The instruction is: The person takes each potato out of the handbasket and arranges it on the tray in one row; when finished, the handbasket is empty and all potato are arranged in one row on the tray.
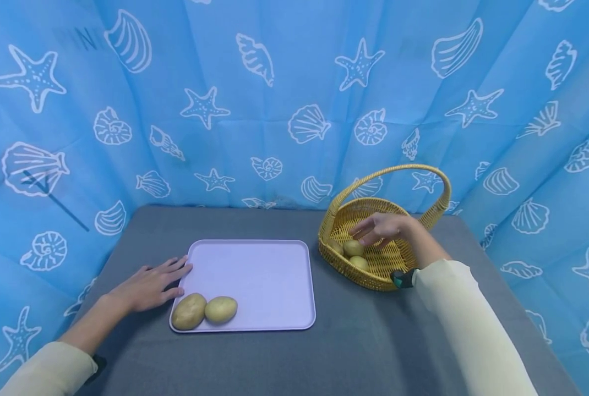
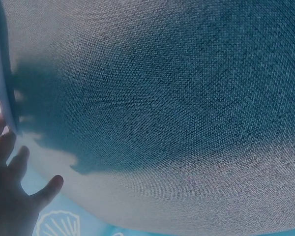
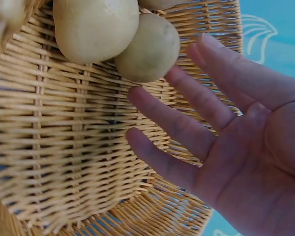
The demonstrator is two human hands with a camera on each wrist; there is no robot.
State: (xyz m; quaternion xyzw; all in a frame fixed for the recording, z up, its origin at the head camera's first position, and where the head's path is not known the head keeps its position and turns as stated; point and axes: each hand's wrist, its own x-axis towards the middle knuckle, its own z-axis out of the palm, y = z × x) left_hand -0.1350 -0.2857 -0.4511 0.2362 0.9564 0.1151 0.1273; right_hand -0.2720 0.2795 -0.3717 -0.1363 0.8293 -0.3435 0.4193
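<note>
My left hand (image 1: 153, 286) rests with spread fingers over the left edge of a pale lilac tray (image 1: 255, 283). Two potatoes lie side by side in the tray's near left corner: a larger potato (image 1: 189, 312) and a smaller potato (image 1: 221, 309). My right hand (image 1: 381, 228) reaches into a yellow wicker basket (image 1: 391, 258), its fingers extended and holding nothing. Inside, several potatoes sit at the basket's left side; in the right wrist view my fingertips are right beside a round potato (image 3: 150, 49), with a bigger potato (image 3: 96, 29) next to it.
The basket's tall arched handle (image 1: 388, 168) rises over my right hand. Tray and basket stand on a grey cloth-covered table (image 1: 284, 363), the basket right of the tray. A blue curtain (image 1: 284, 82) with white shells and starfish hangs behind and along both sides.
</note>
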